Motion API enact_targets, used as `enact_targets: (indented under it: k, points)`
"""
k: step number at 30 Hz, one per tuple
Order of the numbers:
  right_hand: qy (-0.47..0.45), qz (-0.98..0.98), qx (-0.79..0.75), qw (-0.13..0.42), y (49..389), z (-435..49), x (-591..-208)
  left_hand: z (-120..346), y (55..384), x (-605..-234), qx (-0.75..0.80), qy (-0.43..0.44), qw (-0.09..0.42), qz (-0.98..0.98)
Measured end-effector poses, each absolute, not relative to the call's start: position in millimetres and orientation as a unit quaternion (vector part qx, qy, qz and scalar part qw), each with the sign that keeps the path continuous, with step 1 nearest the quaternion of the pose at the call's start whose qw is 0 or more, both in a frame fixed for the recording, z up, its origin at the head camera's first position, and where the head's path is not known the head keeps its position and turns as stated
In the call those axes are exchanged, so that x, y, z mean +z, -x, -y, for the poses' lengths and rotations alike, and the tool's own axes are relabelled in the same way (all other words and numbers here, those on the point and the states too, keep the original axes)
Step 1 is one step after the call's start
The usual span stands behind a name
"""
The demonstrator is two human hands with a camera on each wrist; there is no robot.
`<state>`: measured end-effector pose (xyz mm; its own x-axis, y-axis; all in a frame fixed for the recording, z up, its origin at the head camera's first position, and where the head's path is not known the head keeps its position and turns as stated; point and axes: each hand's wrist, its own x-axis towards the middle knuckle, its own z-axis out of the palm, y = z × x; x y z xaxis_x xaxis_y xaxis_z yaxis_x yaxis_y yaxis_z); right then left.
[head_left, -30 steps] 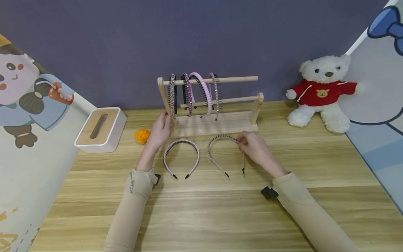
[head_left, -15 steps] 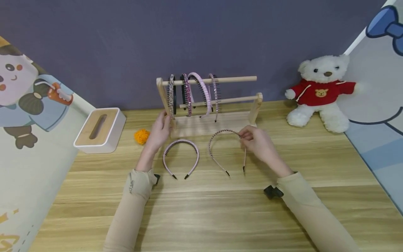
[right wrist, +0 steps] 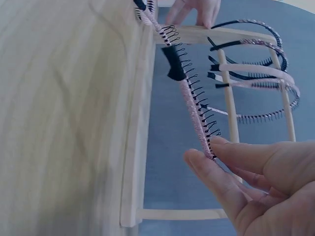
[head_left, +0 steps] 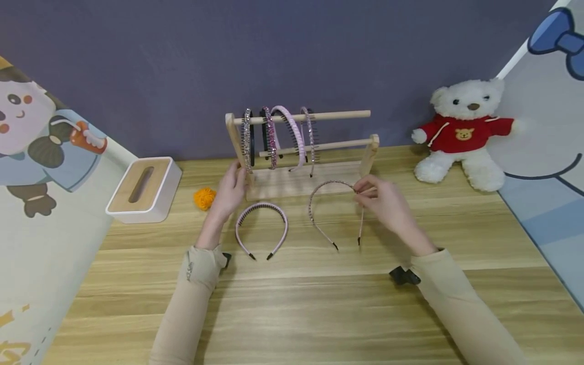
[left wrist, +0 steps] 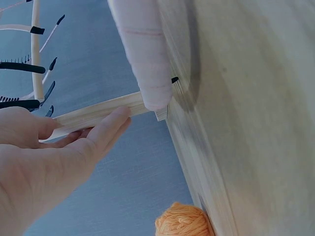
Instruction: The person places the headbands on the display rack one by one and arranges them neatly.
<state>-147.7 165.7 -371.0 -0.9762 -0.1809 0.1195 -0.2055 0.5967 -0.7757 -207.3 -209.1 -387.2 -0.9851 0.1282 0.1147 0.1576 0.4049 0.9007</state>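
My right hand (head_left: 385, 205) pinches a thin sparkly pink headband (right wrist: 194, 114) between thumb and fingertips, near one side of its arch. This headband, toothed along its inner side, is lifted off the table in front of the wooden headband rack (head_left: 315, 181), its dark tips pointing down. At the rack's left end, my left hand (head_left: 230, 190) grips the wooden upright (left wrist: 93, 114) with thumb and fingers. Several headbands hang on the rack's bars, among them a silver jewelled one (head_left: 247, 139), a magenta jewelled one (head_left: 270, 139) and a wrapped pink one (head_left: 295, 129).
A lilac headband (head_left: 261, 205) lies on the table before the rack. Left of my left hand are an orange yarn ball (head_left: 204, 198) and a white tissue box (head_left: 157, 210) with a wooden lid. A white teddy bear (head_left: 464, 134) sits at the right against the wall.
My right hand has lifted the sparkly headband from the table and moved it slightly right and toward the rack. My left hand has stayed on the rack's upright.
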Motion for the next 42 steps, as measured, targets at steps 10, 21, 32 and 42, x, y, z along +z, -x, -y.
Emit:
enact_targets:
  k: [10, 21, 32, 42]
  points:
    - [-0.103, 0.881, 0.458, 0.064, 143.4, -181.0, -353.3, 207.4, 207.9, -386.1, -0.542, 0.082, 0.012, 0.836]
    - [-0.094, 0.868, 0.470, 0.133, 140.9, -188.0, -339.7, 206.9, 208.4, -387.0, -0.539, 0.074, 0.016, 0.839]
    - [-0.099, 0.858, 0.477, 0.162, 134.2, -191.4, -328.4, 206.3, 208.3, -385.9, -0.541, 0.075, 0.014, 0.837]
    - [-0.111, 0.859, 0.462, 0.189, 131.9, -193.0, -327.5, 208.4, 207.7, -387.1, -0.529, 0.076, 0.015, 0.845]
